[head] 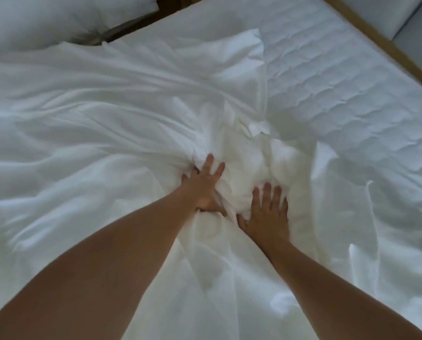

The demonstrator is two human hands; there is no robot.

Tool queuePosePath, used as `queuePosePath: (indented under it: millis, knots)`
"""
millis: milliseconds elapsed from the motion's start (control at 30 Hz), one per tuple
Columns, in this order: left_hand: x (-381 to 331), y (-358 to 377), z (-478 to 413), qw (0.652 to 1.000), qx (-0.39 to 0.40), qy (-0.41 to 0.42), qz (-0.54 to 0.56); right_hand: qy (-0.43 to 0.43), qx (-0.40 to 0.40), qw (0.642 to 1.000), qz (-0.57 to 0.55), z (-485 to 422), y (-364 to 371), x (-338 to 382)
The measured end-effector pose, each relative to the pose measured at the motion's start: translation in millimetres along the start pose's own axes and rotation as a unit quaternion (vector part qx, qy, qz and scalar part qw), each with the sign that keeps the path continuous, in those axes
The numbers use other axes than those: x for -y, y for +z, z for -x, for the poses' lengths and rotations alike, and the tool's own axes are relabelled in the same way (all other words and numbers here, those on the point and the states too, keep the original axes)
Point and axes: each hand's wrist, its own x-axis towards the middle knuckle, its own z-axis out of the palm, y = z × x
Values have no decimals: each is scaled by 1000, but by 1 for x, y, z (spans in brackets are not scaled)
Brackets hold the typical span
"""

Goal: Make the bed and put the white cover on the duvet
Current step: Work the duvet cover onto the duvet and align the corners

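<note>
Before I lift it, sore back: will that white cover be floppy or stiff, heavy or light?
Probably floppy: the white cover lies creased and bunches at the left hand. Likely light: its folds look thin.

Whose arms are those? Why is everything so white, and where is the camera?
Those are a person's two bare arms; there is no robot here. The camera sits on the person's head and looks down, so you see what they see. There is only this one picture.

The left hand and the right hand both have their fingers spread and press down on a crumpled white cloth, probably the duvet cover. Neither hand plainly grips anything.

To the right lies a quilted white layer; I cannot tell if it is the duvet or the mattress. A pillow lies at the top left, and a wooden bed edge runs along the top right.
</note>
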Motion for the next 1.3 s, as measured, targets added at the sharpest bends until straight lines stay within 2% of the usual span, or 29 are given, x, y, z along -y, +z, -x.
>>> queuePosePath:
  millis: [33,67,100,167,200,233,300,333,367,400,433,467,500,533,633,667,767,833,867,1000,1067,1133,1200,1267,1300]
  knots:
    - [6,-12,1,999,7,22,23,5,31,999,15,-5,-7,0]
    - [13,-28,3,997,-20,39,56,6,67,997,34,-10,-14,1]
    - [22,-44,5,993,-85,39,66,11,94,994,47,-16,-21,1]
    - [43,-62,9,965,-255,-44,-34,43,132,989,45,-28,-39,5]
    - [52,-60,14,949,-286,-106,-80,77,148,986,15,-33,-49,12]
    - [59,-49,19,943,-279,-164,-79,116,150,981,-30,-37,-60,22]
    - [68,-16,23,949,-220,-223,16,156,77,976,-127,-34,-78,53]
    - [73,0,20,957,-175,-221,76,124,10,977,-174,-27,-84,74]
    - [79,13,12,962,-132,-202,128,50,-56,978,-196,-16,-84,95]
    - [87,18,5,965,-105,-170,168,-38,-82,979,-181,-1,-77,114]
    - [96,16,1,966,-89,-135,200,-105,-56,983,-143,12,-64,127]
    - [106,11,0,967,-83,-103,219,-131,6,986,-99,18,-46,133]
    - [116,8,4,968,-87,-76,224,-118,72,989,-57,18,-29,134]
    - [127,10,13,972,-97,-59,207,-88,106,990,-33,15,-14,130]
    - [162,56,68,987,-126,-91,41,-24,92,995,24,-3,0,136]
    - [172,84,94,985,-124,-119,20,-1,92,995,40,-4,-2,148]
    - [206,168,167,970,-75,-210,93,51,51,997,29,29,-4,202]
    - [233,206,204,956,-60,-260,119,26,2,999,-24,71,7,242]
    - [249,221,223,952,-60,-271,128,10,18,999,-43,99,18,264]
    - [298,248,254,951,-61,-245,177,-17,191,980,-57,185,62,344]
    - [319,263,261,964,-79,-225,117,-22,197,979,-50,217,82,382]
    - [335,276,274,970,-128,-207,21,-35,188,980,-49,244,95,414]
    - [349,290,298,954,-236,-182,-22,-54,187,979,-55,276,103,439]
    - [360,310,326,902,-382,-202,24,-71,173,980,-69,314,114,457]
    - [363,322,341,864,-422,-258,90,-77,175,978,-79,336,123,466]
